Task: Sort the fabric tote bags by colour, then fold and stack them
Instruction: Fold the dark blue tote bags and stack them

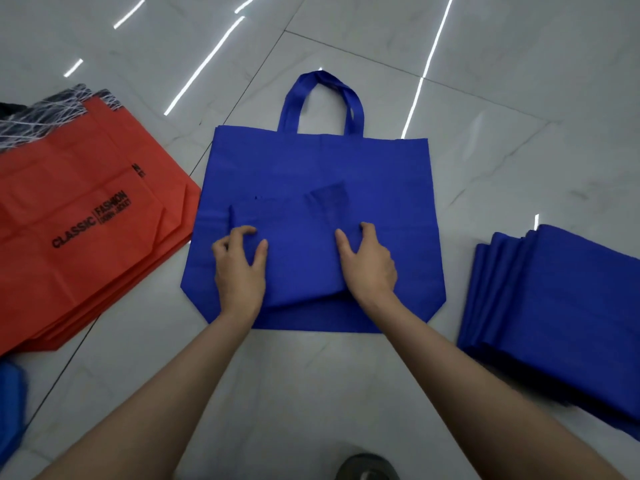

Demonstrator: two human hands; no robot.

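A blue tote bag [311, 161] lies flat on the floor in the middle, handles pointing away from me. On its lower half lies a folded blue bag [301, 258]. My left hand [239, 268] grips the folded bag's left edge, fingers curled over it. My right hand [369, 261] grips its right edge the same way. A stack of folded blue bags [561, 306] sits at the right. Several orange bags [79, 209] printed "CLASSIC FASHION" lie in a pile at the left.
The floor is glossy grey-white tile [485, 81] with dark grout lines. A black-and-white patterned bag [38, 114] shows behind the orange pile. Blue fabric [10, 410] pokes in at the lower left edge. A shoe tip [367, 467] is at the bottom.
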